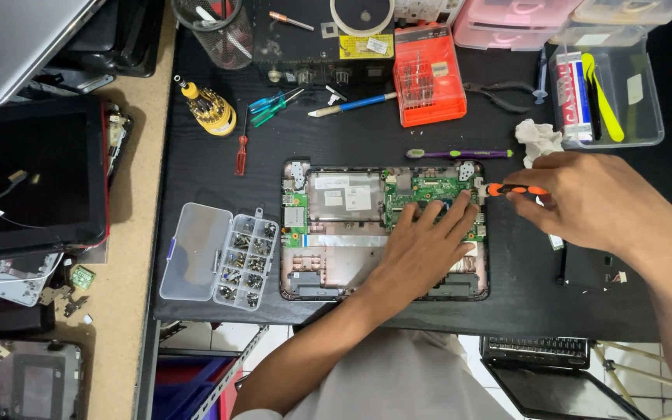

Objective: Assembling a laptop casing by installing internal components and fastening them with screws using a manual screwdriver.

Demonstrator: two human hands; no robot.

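Observation:
An opened laptop base (336,257) lies on the black table, its green circuit board (429,189) exposed at the upper right. My left hand (421,249) rests flat on the base, fingers spread over the board's lower edge. My right hand (593,202) grips a small orange-handled screwdriver (516,189), held level with its tip at the right edge of the board, beside a silver hinge (467,171).
A clear screw organiser (219,254) lies open left of the base. Behind it lie a red screwdriver (241,152), a purple toothbrush (460,153), an orange bit case (428,75), pliers (499,95) and a crumpled tissue (540,140). Dismantled laptops (33,179) fill the left bench.

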